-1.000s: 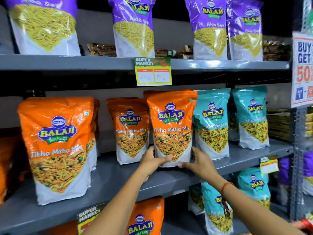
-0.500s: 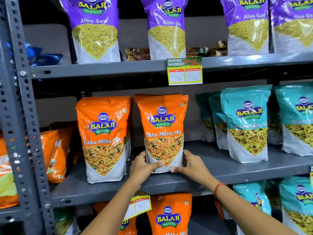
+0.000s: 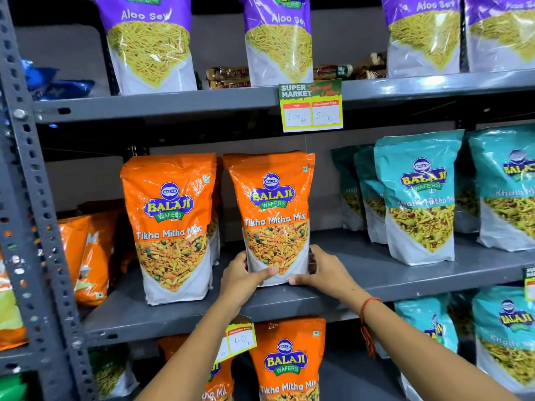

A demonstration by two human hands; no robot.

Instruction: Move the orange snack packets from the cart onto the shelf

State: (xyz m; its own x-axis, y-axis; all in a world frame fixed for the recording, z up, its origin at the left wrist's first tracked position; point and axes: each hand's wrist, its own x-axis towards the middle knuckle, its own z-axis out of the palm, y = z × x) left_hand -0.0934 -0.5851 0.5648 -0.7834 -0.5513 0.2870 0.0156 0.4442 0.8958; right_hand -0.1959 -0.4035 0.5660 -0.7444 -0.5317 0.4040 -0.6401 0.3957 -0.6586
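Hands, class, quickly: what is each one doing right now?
Left hand: closed on the lower left corner of the orange packet standing on the shelf.
Right hand: closed on its lower right corner.

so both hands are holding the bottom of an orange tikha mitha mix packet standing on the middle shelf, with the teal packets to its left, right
Not quite: the teal packets stand to the right of the held orange packet, not its left. What stands to its left is another orange packet. The head view shows this. The rest holds: the left hand and right hand hold its bottom as it stands on the middle shelf.
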